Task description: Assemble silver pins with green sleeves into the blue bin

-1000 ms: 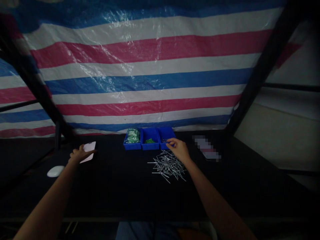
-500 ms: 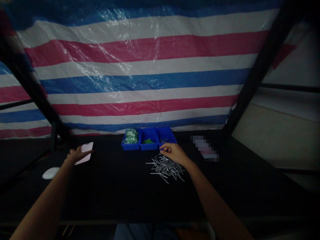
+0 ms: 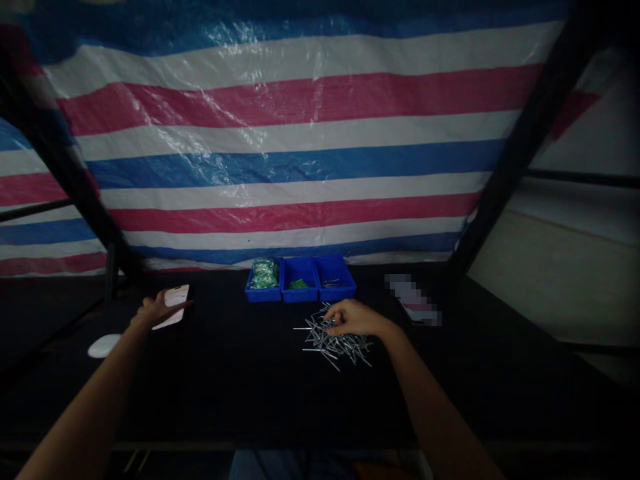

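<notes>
My left hand (image 3: 153, 310) rests at the left side of a phone (image 3: 176, 317) with a lit, pale screen. Its thumb stretches across the screen, and the other fingers are loosely bent at the phone's edge. My right hand (image 3: 359, 317) is over the upper part of a pile of thin metal rods (image 3: 345, 347) on the black table. Its fingers are bent, with a gap between thumb and forefinger; I see no rod clearly held there. Part of the pile is hidden beneath this hand.
Behind the pile stand three blue bins: one with green-and-clear packets (image 3: 265, 273), one with small green pieces (image 3: 299, 284), one with a few rods (image 3: 331, 283). A white mouse (image 3: 104, 346) lies left; a blurred-out phone (image 3: 414, 303) lies right. Striped sheeting (image 3: 300, 160) hangs behind.
My right hand has moved from the front of the right bin down onto the rod pile, and its thumb and forefinger have parted. My left hand stays at the phone.
</notes>
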A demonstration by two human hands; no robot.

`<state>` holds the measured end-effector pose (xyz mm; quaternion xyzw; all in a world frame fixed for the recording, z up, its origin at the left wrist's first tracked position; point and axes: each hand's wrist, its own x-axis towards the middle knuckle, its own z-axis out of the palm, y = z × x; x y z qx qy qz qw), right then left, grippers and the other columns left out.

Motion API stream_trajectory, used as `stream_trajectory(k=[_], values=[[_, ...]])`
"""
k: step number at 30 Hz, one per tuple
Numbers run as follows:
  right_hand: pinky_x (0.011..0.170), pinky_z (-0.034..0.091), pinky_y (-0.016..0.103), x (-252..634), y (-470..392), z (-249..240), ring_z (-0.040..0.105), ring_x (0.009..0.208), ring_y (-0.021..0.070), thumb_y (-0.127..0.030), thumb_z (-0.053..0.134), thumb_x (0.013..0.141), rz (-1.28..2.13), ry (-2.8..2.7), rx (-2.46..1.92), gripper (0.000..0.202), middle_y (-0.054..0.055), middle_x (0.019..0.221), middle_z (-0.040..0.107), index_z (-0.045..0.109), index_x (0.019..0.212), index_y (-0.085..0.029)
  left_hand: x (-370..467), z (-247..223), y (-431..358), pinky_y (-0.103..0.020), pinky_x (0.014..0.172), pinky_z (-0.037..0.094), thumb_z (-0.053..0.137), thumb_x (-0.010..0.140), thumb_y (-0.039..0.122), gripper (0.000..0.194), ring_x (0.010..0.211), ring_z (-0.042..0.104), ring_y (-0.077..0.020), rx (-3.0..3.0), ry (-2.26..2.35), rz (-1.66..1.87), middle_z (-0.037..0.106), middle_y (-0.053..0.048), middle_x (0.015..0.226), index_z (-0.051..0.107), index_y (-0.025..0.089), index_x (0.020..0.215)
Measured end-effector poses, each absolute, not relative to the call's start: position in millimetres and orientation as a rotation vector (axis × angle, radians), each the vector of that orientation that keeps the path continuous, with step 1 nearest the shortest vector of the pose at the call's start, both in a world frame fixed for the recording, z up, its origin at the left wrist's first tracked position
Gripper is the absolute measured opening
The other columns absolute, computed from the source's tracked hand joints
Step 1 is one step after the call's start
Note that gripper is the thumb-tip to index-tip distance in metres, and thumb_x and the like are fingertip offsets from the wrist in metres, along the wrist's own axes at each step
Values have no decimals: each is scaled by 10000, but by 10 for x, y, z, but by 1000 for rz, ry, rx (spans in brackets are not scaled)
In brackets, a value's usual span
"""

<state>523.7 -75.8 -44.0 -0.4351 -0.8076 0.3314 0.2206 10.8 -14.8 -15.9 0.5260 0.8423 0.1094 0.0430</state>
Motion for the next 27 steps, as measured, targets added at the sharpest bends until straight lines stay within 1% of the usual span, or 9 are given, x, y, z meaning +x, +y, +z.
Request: stream_trajectory(k=[3,5,9,12,16,18,21,24,27], values=[[462,323,200,5216,-753,-452,536,527,115,-361,700,564,861,-2223,-1225,281,-5,635,615,695,805,-218,189,-146,-207,-557,796,310,413,464,790,1065,1099,336,-484,1560,2646,289,334,-269,1237,298,146,1304],[458,315,197,5191,-754,-459,529,519,108,-338,702,560,851,-2195,-1229,232,-9,624,612,698,758,-217,333,-118,-275,-549,820,292,420,519,751,984,1102,335,-463,1649,2693,371,363,-251,1220,332,139,1284],[445,303,192,5142,-762,-461,504,494,96,-315,705,556,886,-2127,-1220,166,-15,590,605,691,684,-211,865,-18,-414,-507,876,271,408,663,629,730,1101,353,-386,1910,2696,925,393,-186,1207,413,148,1213],[443,310,193,5120,-759,-453,496,491,96,-324,698,570,940,-2107,-1173,175,-13,572,593,684,682,-190,1432,67,-481,-369,858,354,449,719,514,539,1007,453,-262,2036,2258,1382,466,-121,1112,474,163,1126],[438,318,191,5120,-729,-430,479,485,89,-347,672,609,1050,-2019,-1084,223,-8,565,570,667,714,-149,2288,127,-541,-255,698,418,493,741,415,385,759,517,-150,1826,1619,1765,538,-50,874,509,168,1036],[445,327,191,5123,-713,-404,480,491,86,-358,671,612,1104,-1937,-1047,256,-3,586,574,653,739,-136,2701,110,-568,-226,638,412,519,738,382,300,684,512,-127,1699,1340,1807,532,-25,751,540,161,940],[475,350,199,5117,-713,-340,495,510,87,-374,688,589,1144,-1794,-1011,293,0,597,580,633,736,-127,3199,12,-609,-206,590,396,543,730,354,228,624,502,-107,1599,1080,1740,536,-10,681,566,151,831],[475,353,201,5095,-744,-268,489,501,84,-390,688,584,1185,-1669,-986,301,-8,577,570,613,717,-131,3460,-144,-664,-207,578,390,567,714,346,226,605,509,-106,1615,1002,1567,571,-14,658,599,130,770],[422,311,192,5072,-769,-244,459,460,74,-411,672,597,1233,-1622,-980,305,-9,577,569,610,720,-139,3496,-291,-725,-214,593,394,578,707,351,239,619,531,-115,1664,990,1394,613,-31,681,628,119,738]])
